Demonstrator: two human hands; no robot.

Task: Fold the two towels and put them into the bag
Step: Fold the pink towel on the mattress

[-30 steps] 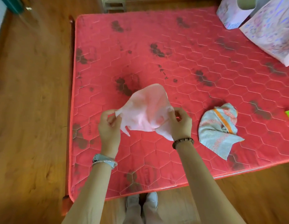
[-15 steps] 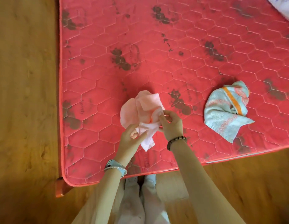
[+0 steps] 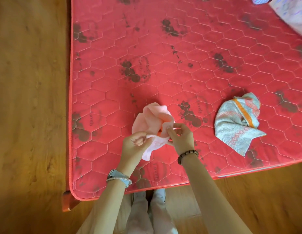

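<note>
A small pink towel (image 3: 152, 120) is bunched up above the red quilted mattress (image 3: 163, 53), near its front edge. My left hand (image 3: 136, 146) pinches the towel's lower edge, and a corner hangs down beside it. My right hand (image 3: 179, 136) pinches another edge of the same towel, close to the left hand. A second towel (image 3: 234, 122), grey-blue with pink patterns and an orange stripe, lies crumpled on the mattress to the right, untouched. Only a corner of the patterned paper bag (image 3: 292, 16) shows at the top right.
The mattress rests on a wooden frame whose corner (image 3: 68, 202) juts out at the lower left. Wooden floor (image 3: 28, 98) runs along the left and front. My feet (image 3: 149, 195) stand at the front edge.
The pink towel was held spread between my hands; my hands have since come together and the towel is now bunched. The view has tilted down, pushing the bag nearly out of frame.
</note>
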